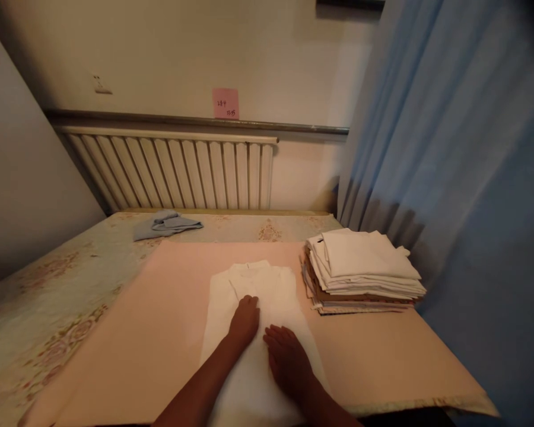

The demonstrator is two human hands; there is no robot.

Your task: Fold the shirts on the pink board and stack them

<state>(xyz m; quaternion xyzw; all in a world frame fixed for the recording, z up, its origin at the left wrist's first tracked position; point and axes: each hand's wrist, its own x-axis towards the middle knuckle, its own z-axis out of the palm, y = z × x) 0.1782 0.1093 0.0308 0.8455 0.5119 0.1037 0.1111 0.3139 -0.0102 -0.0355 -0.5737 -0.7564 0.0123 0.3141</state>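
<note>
A white collared shirt (pixel 249 388) lies lengthwise in front of me on a peach-coloured cloth, its collar at the far end and its sides tucked in to a narrow shape. My left hand (pixel 245 320) is on the shirt front just below the collar, fingers bent down and close together on the fabric by the front opening. Lower and to the right, my right hand (pixel 289 360) rests flat on the shirt with its fingers stretched out. The shirt's lower part is partly hidden by my forearms.
To the right stands a pile of folded clothes (pixel 369 258), mostly white with brown ones below. A grey-blue cloth (pixel 167 224) lies at the back left on the flowered table cover (pixel 84 279). A radiator (pixel 182 172) lines the wall; a blue curtain (pixel 409 148) hangs at right.
</note>
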